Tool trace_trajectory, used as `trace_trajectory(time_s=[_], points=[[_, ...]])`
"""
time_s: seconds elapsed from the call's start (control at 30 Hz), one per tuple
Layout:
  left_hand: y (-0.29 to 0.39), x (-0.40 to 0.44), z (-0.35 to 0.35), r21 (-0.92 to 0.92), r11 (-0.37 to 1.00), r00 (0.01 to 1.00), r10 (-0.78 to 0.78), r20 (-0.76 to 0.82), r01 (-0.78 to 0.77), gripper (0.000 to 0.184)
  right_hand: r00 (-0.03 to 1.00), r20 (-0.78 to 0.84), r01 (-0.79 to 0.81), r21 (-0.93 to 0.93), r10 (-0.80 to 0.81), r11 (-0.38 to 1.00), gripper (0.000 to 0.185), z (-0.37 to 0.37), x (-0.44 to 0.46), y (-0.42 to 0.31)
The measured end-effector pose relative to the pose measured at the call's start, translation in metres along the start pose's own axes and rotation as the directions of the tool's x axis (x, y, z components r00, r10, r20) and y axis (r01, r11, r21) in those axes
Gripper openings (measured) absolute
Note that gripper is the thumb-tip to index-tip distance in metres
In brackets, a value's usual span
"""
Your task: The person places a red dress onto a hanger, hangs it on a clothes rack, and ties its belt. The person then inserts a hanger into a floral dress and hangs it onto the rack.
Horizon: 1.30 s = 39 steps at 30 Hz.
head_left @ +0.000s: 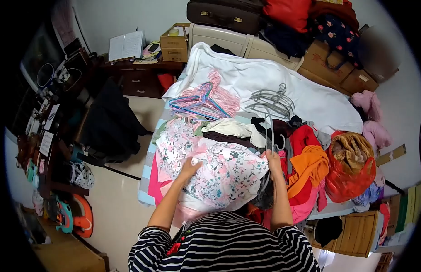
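Note:
A white garment with pink and green flowers [224,174] is spread over the front of the bed. My left hand [190,171] is closed on its upper left part, with some fingertips lost in the folds. On the garment's right edge, my right hand [274,164] grips a grey clothes hanger [269,131], whose length runs up and down through the fist. Whether the right fingers also pinch the fabric, I cannot tell. Beyond the garment lie a pile of pink and blue hangers [203,102] and a smaller group of grey hangers [274,99].
Right of my hands are heaped red clothes, an orange garment [308,167] and a red plastic bag [351,181] with brown fabric inside. A white blanket [310,109] covers the bed's far side. A chair draped in black cloth [111,120] stands to the left.

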<state>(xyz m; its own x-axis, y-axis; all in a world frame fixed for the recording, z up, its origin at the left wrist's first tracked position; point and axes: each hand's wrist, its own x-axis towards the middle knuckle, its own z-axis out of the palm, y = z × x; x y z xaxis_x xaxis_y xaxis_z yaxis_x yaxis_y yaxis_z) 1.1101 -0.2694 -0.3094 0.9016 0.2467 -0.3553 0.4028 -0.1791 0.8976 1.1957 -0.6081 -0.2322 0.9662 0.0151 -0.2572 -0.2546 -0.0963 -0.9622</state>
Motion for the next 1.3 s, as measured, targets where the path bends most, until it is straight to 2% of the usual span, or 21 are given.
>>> trace_trajectory(time_s=[0.07, 0.13, 0.2, 0.23, 0.27, 0.3, 0.37, 0.47, 0.53, 0.63, 0.67, 0.73, 0.77, 0.8, 0.83, 0.93, 1.0, 1.07, 1.17, 1.27, 1.3], points=[[-0.011, 0.002, 0.028, 0.058, 0.97, 0.966, 0.227, 0.122, -0.236, 0.034, 0.986, -0.147, 0.021, -0.363, -0.079, 0.932, 0.029, -0.01, 0.005, 0.003], [0.02, -0.033, 0.058, 0.166, 0.777, 0.794, 0.586, 0.158, -0.607, 0.025, 0.969, -0.179, 0.073, -0.455, -0.171, 0.887, 0.033, -0.018, 0.015, 0.021], [0.051, -0.068, 0.078, 0.22, 0.537, 0.578, 0.719, 0.387, -0.815, 0.026, 0.785, -0.118, 0.39, -0.669, -0.608, 0.633, 0.036, -0.017, 0.014, 0.027], [0.051, -0.079, 0.094, 0.252, 0.404, 0.476, 0.725, 0.499, -0.879, 0.027, 0.813, -0.001, 0.437, -0.66, -0.582, 0.612, 0.024, -0.022, 0.03, 0.053], [0.047, -0.091, 0.107, 0.265, 0.26, 0.37, 0.703, 0.608, -0.929, 0.029, 0.97, -0.065, 0.173, -0.501, -0.236, 0.848, 0.026, -0.012, 0.027, 0.055], [0.043, -0.1, 0.116, 0.261, 0.262, 0.369, 0.702, 0.61, -0.929, 0.029, 1.0, 0.025, 0.01, -0.211, -0.004, 0.978, 0.031, 0.019, -0.008, 0.01], [0.029, -0.115, 0.132, -0.006, 0.357, 0.198, 0.533, 0.822, -0.934, 0.035, 0.985, 0.169, 0.089, -0.382, -0.025, 0.92, 0.039, 0.058, -0.021, -0.001], [-0.031, -0.108, 0.15, -0.105, 0.34, 0.12, 0.579, 0.807, -0.935, 0.037, 0.867, 0.369, 0.498, -0.608, -0.335, 0.619, 0.031, 0.1, -0.012, 0.046], [0.012, -0.111, 0.119, -0.114, 0.466, 0.126, 0.452, 0.883, -0.877, 0.035, 0.904, 0.253, 0.415, -0.711, -0.344, 0.567, 0.028, 0.116, -0.037, 0.039], [0.012, -0.108, 0.088, 0.02, 0.625, 0.428, 0.51, 0.747, -0.78, 0.035, 0.895, 0.291, 0.429, -0.77, -0.338, 0.472, 0.028, 0.116, -0.031, 0.062], [0.004, -0.106, 0.078, 0.029, 0.628, 0.438, 0.509, 0.741, -0.778, 0.035, 0.891, 0.302, 0.438, -0.765, -0.339, 0.472, 0.028, 0.112, -0.026, 0.066], [0.01, -0.111, 0.054, 0.07, 0.87, 0.79, 0.405, 0.46, -0.487, 0.039, 0.903, 0.306, 0.43, -0.611, -0.302, 0.665, 0.023, 0.104, -0.019, 0.059], [0.008, -0.113, 0.051, 0.074, 0.872, 0.797, 0.403, 0.45, -0.483, 0.039, 0.942, 0.262, 0.318, -0.493, -0.21, 0.81, 0.021, 0.1, -0.016, 0.05], [0.005, -0.115, 0.049, 0.068, 0.882, 0.869, 0.441, 0.225, -0.466, 0.041, 0.929, 0.222, 0.365, -0.431, -0.295, 0.826, 0.016, 0.094, -0.008, 0.054], [0.002, -0.117, 0.048, 0.057, 0.89, 0.892, 0.453, -0.012, -0.451, 0.043, 0.952, 0.194, 0.281, -0.258, -0.235, 0.925, 0.014, 0.093, -0.011, 0.039], [-0.01, -0.116, 0.051, 0.147, 0.922, 0.925, 0.372, -0.08, -0.358, 0.05, 0.985, 0.168, -0.056, 0.047, 0.047, 0.997, 0.011, 0.074, -0.01, 0.007], [-0.026, -0.108, 0.053, 0.177, 0.924, 0.936, 0.35, -0.033, -0.339, 0.05, 0.967, 0.244, -0.061, 0.482, -0.067, 0.874, 0.018, 0.059, -0.008, -0.003], [-0.037, -0.103, 0.06, 0.249, 0.92, 0.953, 0.284, 0.109, -0.303, 0.05, 0.978, 0.127, 0.036, 0.679, -0.166, 0.733, 0.026, 0.046, -0.015, -0.023], [-0.021, -0.106, 0.068, 0.229, 0.953, 0.98, 0.194, 0.035, -0.197, 0.049, 0.961, 0.142, 0.057, 0.74, -0.238, 0.67, 0.028, -0.007, -0.01, -0.015], [-0.005, -0.103, 0.075, 0.005, 0.999, 0.995, -0.047, -0.085, 0.048, 0.049, 0.998, -0.042, 0.065, 0.601, -0.05, 0.796, 0.013, -0.061, -0.024, -0.006], [0.003, -0.107, 0.083, -0.033, 0.999, 0.979, -0.005, -0.205, -0.002, 0.049, 0.992, -0.12, 0.046, 0.56, 0.026, 0.827, 0.014, -0.072, -0.031, -0.002]])
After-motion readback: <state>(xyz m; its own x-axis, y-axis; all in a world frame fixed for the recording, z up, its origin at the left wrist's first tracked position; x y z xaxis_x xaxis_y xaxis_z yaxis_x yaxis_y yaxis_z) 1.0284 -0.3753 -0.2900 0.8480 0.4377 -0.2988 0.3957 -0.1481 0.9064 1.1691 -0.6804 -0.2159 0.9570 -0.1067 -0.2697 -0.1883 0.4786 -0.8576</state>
